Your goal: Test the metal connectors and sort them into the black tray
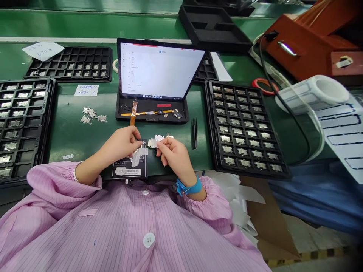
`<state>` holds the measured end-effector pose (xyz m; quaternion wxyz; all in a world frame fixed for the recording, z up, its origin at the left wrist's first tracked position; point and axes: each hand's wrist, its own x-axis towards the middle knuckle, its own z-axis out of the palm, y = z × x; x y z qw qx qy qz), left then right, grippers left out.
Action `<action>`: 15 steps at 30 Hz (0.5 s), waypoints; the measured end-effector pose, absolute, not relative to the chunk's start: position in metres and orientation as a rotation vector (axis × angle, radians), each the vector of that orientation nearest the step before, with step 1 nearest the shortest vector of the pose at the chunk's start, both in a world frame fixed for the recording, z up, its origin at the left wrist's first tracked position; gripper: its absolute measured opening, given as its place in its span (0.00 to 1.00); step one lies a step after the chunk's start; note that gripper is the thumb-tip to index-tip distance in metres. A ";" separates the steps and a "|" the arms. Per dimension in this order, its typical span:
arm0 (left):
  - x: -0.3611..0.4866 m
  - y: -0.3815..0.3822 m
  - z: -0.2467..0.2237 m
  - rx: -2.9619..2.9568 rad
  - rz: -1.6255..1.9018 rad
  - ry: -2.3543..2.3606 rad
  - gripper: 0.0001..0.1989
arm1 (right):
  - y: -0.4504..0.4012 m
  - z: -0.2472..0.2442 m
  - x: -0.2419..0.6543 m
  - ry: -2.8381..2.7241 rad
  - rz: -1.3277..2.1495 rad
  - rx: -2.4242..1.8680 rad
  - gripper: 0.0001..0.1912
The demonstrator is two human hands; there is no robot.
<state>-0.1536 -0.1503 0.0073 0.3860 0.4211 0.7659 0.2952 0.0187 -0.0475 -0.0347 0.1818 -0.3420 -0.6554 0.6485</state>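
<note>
My left hand (124,142) is closed at the upper part of a black battery-like pack (130,170) with a white label; what its fingers grip is hidden. An orange flex cable (133,113) runs from there up to the black holder under the lit screen (161,71). Between thumb and fingers, my right hand (174,153) pinches small silvery-white plates (154,142), just right of the pack's top. In the holder (153,119) lie another yellow flex cable (147,113) and a red strip (163,105). Black tweezers (194,133) rest right of my right hand.
Trays of small metal parts stand at the left (21,124), back left (72,64) and right (244,128). Loose metal parts (92,113) lie left of the screen, near a handwritten note (86,90). Red tape (265,86), a white roll (312,94) and a cable are at right.
</note>
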 end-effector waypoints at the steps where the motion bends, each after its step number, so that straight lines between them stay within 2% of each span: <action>1: -0.152 -0.150 0.006 1.108 0.734 1.977 0.05 | -0.047 -0.034 0.018 -1.873 1.833 -0.978 0.14; 15: -0.150 -0.147 0.003 1.201 0.672 2.056 0.03 | -0.045 -0.031 0.015 -1.973 1.853 -1.016 0.13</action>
